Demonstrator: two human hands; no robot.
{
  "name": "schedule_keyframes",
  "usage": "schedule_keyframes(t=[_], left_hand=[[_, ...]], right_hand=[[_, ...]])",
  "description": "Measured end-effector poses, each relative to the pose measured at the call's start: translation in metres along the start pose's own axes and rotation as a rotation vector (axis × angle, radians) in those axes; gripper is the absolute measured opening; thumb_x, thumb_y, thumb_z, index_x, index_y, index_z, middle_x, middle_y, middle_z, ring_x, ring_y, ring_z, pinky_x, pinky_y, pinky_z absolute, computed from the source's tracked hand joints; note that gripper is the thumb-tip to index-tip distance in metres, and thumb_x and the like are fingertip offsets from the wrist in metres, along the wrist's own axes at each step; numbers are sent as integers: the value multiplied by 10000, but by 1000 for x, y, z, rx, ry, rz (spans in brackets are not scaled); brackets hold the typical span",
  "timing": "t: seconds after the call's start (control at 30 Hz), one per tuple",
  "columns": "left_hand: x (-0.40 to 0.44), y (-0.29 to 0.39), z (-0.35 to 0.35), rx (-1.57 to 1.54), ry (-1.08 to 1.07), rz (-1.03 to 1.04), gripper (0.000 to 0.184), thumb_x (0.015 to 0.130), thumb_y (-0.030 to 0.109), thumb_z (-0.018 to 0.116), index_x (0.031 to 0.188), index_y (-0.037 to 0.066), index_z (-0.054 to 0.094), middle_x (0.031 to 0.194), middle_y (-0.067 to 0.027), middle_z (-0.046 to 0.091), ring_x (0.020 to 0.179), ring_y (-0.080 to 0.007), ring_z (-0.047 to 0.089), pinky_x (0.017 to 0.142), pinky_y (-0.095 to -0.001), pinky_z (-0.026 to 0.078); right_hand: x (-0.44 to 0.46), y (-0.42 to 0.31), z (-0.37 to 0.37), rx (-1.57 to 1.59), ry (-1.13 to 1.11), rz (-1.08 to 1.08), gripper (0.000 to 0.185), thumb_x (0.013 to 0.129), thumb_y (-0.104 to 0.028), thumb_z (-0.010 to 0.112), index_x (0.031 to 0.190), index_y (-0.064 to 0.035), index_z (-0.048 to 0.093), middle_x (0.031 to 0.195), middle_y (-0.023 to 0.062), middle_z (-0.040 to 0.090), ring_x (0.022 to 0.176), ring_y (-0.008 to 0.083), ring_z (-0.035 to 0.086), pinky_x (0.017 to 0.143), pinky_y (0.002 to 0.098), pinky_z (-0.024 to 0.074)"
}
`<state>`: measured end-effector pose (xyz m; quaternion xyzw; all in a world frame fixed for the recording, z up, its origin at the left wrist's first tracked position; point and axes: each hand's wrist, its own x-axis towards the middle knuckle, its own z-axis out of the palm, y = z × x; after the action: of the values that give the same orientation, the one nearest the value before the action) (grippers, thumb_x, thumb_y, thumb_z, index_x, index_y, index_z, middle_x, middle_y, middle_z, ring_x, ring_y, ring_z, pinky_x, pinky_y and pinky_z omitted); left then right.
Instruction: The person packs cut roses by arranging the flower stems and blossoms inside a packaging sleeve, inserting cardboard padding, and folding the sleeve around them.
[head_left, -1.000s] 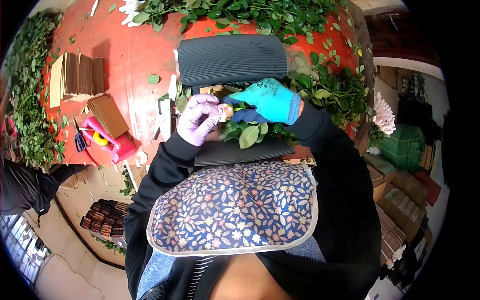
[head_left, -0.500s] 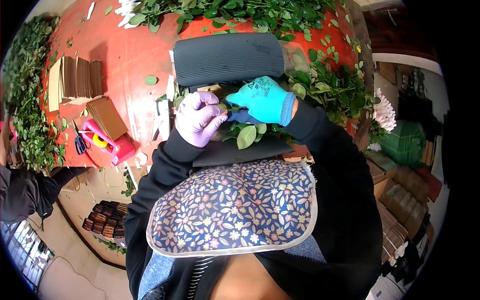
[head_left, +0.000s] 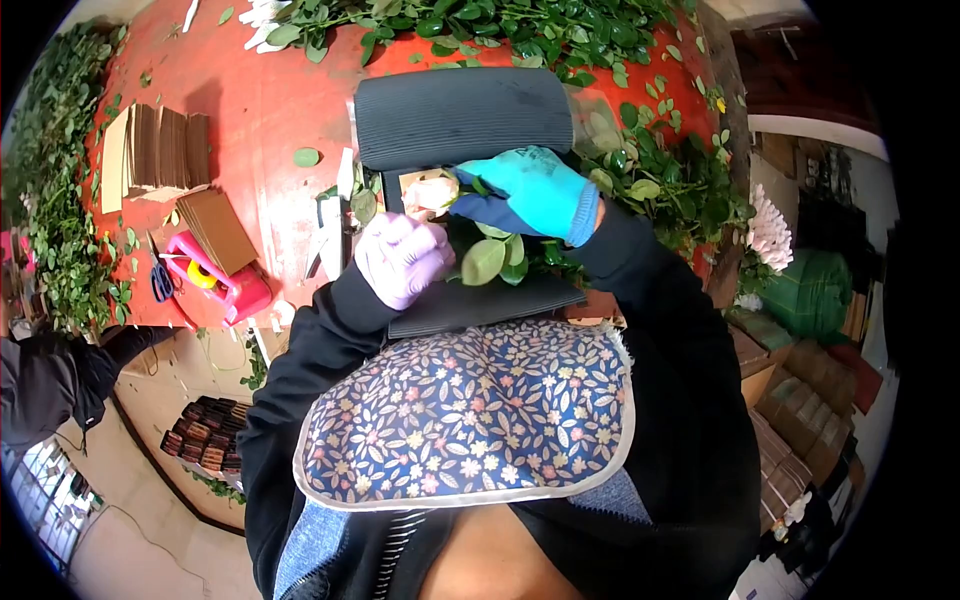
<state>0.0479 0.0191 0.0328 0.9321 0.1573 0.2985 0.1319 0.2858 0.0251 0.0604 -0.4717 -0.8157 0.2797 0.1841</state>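
A pale pink rose [head_left: 431, 194] is held head-outward near the middle of the tabletop [head_left: 270, 90], between the two gloved hands. Just below its bloom, the stem is grasped in the grip of the right hand [head_left: 530, 195], in a teal glove. The left hand [head_left: 403, 258], in a lavender glove, is placed just below the bloom with its fingers curled; whether anything is clenched in that grip cannot be told.

For good handling, the stem is best steadied close under the head, firmly enough that no twist is allowed, while pressure is kept off the petals. Any touch to the bloom is best made with fingertips only, one outer petal at a time, so that the inner ones are not bruised. The green leaves [head_left: 484, 262] hanging beside the left hand should be kept from being bent or caught.

Beyond the rose, a rolled ribbed dark sheet [head_left: 465, 118] is seen, and nearer the body a flat dark mat [head_left: 490, 308]. Further out, a pink tape dispenser [head_left: 240, 298], scissors [head_left: 159, 283] and stacked cardboard [head_left: 165, 148] are set to the left, and cut foliage [head_left: 665, 190] is heaped to the right.
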Motion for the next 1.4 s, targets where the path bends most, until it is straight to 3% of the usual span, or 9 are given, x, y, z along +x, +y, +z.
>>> schedule_keyframes(t=[0.1, 0.23, 0.37, 0.53, 0.63, 0.8, 0.93, 0.97, 1.4], left_hand=[[-15, 0, -3, 62, -126, -87, 178, 671, 219, 761, 782, 150, 640, 848, -13, 541, 771, -198, 556, 620, -367, 441], [-42, -8, -22, -9, -720, -665, 299, 847, 356, 681, 864, 60, 641, 867, -151, 569, 773, -336, 626, 669, -450, 497], [-35, 2, -25, -144, -153, -667, 414, 854, 254, 713, 1179, 49, 560, 954, -148, 595, 788, -327, 631, 685, -428, 508], [-21, 5, -5, -1024, 80, -807, 731, 823, 163, 783, 1449, 66, 419, 1312, -118, 554, 1002, -230, 645, 891, -357, 536], [-23, -6, 12, -815, 70, -643, 364, 880, 74, 702, 1235, 30, 637, 1118, -106, 669, 1030, -199, 637, 885, -323, 520], [-23, -4, 16, -988, 110, -890, 248, 929, 28, 639, 1172, -13, 661, 1043, -77, 675, 943, -152, 642, 863, -286, 526], [-23, -4, 20, -1191, 155, -1019, 229, 954, 34, 617, 1174, -17, 653, 1035, -53, 677, 944, -118, 629, 863, -269, 521], [-23, -4, 22, -1227, 173, -1031, 227, 953, 35, 619, 1173, -15, 651, 1041, -53, 679, 949, -119, 628, 868, -268, 519], [-17, -2, 22, -1207, 161, -989, 210, 951, 67, 639, 1139, -24, 656, 1032, -59, 685, 938, -121, 639, 875, -272, 515]], right_hand=[[-4, 0, -7, -12, -46, 32, 385, 858, -315, 735, 1157, -79, 682, 846, 155, 694, 743, 332, 672, 655, 403, 526], [-6, 3, -4, 13, -15, 37, 384, 844, -361, 730, 1127, -105, 695, 794, 131, 681, 703, 317, 664, 613, 422, 519], [-7, 3, 1, 56, -86, 33, 395, 832, -322, 752, 1167, -122, 692, 798, 123, 686, 692, 307, 664, 598, 407, 519], [-4, -4, -1, 26, -217, -16, 397, 840, -374, 724, 1133, -108, 697, 849, 144, 695, 743, 316, 671, 661, 413, 524], [-9, 0, 2, -68, -238, 5, 401, 846, -369, 721, 1123, -81, 687, 862, 155, 690, 740, 310, 671, 654, 407, 520], [-4, -22, -20, 40, -143, 68, 409, 842, -386, 726, 1100, -71, 689, 842, 126, 686, 747, 291, 674, 657, 399, 519], [-3, -29, -23, -329, -124, -93, 554, 892, -471, 619, 1333, -142, 556, 1243, 107, 615, 826, 284, 679, 708, 413, 536], [-3, -33, -22, -324, -144, -103, 614, 810, -384, 733, 1349, -148, 557, 1211, 96, 618, 835, 288, 660, 718, 400, 525], [-1, -30, -5, -165, -92, 41, 302, 836, -365, 714, 990, -115, 645, 890, 81, 625, 740, 285, 637, 652, 411, 500]])
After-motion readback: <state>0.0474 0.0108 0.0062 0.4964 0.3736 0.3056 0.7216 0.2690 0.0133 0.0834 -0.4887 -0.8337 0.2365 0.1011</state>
